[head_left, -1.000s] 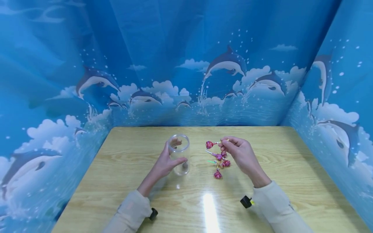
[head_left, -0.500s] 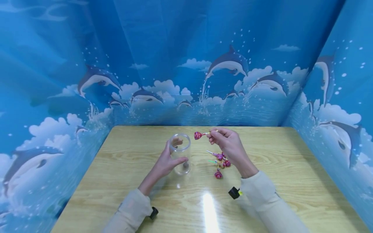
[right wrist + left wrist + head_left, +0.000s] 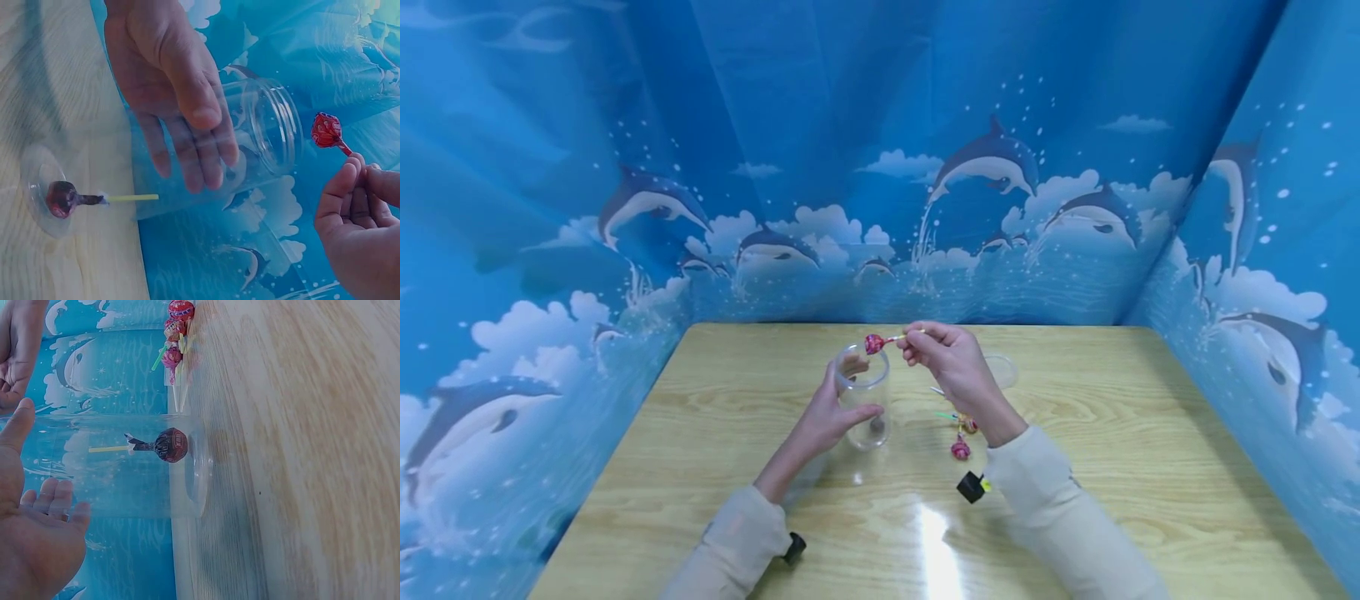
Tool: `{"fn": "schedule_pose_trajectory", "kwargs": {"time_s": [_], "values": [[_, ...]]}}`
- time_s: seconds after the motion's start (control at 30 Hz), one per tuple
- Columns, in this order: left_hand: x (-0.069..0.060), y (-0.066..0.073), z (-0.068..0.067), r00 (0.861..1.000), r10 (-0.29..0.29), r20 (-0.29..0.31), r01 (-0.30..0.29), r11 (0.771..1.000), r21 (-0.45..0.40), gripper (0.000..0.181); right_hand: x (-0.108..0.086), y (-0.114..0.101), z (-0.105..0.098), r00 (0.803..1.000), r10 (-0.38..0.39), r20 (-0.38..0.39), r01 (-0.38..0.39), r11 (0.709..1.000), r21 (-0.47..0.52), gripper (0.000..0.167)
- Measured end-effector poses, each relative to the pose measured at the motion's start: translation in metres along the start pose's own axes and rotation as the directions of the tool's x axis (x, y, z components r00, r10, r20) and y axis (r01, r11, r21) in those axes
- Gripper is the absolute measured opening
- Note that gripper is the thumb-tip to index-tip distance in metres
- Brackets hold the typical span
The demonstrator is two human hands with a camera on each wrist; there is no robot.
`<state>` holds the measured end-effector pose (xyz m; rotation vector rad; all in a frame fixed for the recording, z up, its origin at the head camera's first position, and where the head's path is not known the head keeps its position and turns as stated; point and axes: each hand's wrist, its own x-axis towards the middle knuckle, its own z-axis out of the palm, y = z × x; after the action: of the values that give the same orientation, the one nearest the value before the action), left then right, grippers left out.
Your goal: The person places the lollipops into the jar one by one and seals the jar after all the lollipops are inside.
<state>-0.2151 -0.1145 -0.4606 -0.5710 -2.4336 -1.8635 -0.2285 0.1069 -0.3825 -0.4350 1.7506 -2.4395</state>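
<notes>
My left hand (image 3: pixel 823 421) holds a clear plastic jar (image 3: pixel 867 400) upright on the table, thumb on one side and fingers on the other. Inside, a dark-wrapped lollipop (image 3: pixel 172 445) with a yellow stick stands head down on the bottom. My right hand (image 3: pixel 951 367) pinches a red-wrapped lollipop (image 3: pixel 874 343) by its stick. In the right wrist view, that lollipop's head (image 3: pixel 326 130) is just outside the jar's open mouth (image 3: pixel 281 128), apart from it. Several more lollipops (image 3: pixel 961 448) lie on the table, partly hidden under my right hand.
A clear round lid (image 3: pixel 1002 369) lies on the wooden table (image 3: pixel 1150 467), behind my right hand. Blue dolphin-print curtains (image 3: pixel 865 208) stand along the table's back and sides. A black wrist camera (image 3: pixel 972 487) sits below the right sleeve.
My right hand has lifted the red lollipop from beside the pile and carried it left to the jar's mouth. The left hand and jar have stayed in place.
</notes>
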Motion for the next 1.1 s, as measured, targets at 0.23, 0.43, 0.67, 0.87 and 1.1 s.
{"fn": "schedule_pose_trajectory", "kwargs": {"time_s": [0.23, 0.43, 0.67, 0.87, 1.1], "values": [[0.001, -0.002, 0.000, 1.000, 0.014, 0.006, -0.013, 1.000, -0.023, 0.086, 0.007, 0.007, 0.002, 0.999, 0.036, 0.017, -0.035, 0.998, -0.048, 0.018], [0.000, 0.000, 0.000, 1.000, -0.019, 0.001, 0.019, 1.000, -0.013, 0.087, 0.011, 0.007, 0.003, 0.999, 0.032, 0.042, -0.018, 0.953, -0.303, 0.026], [-0.001, 0.000, -0.001, 0.995, -0.095, -0.010, 0.095, 0.995, 0.004, 0.092, 0.015, 0.003, 0.007, 0.992, -0.017, 0.127, 0.076, 0.876, -0.476, 0.028], [-0.001, -0.001, 0.000, 0.998, -0.059, -0.005, 0.059, 0.998, -0.022, 0.089, 0.017, 0.002, 0.009, 0.981, -0.050, 0.186, 0.145, 0.828, -0.541, 0.025], [-0.001, -0.002, 0.000, 0.999, -0.040, 0.001, 0.040, 0.999, -0.014, 0.087, 0.017, 0.002, 0.007, 0.983, -0.014, 0.184, 0.119, 0.808, -0.577, 0.027]]}}
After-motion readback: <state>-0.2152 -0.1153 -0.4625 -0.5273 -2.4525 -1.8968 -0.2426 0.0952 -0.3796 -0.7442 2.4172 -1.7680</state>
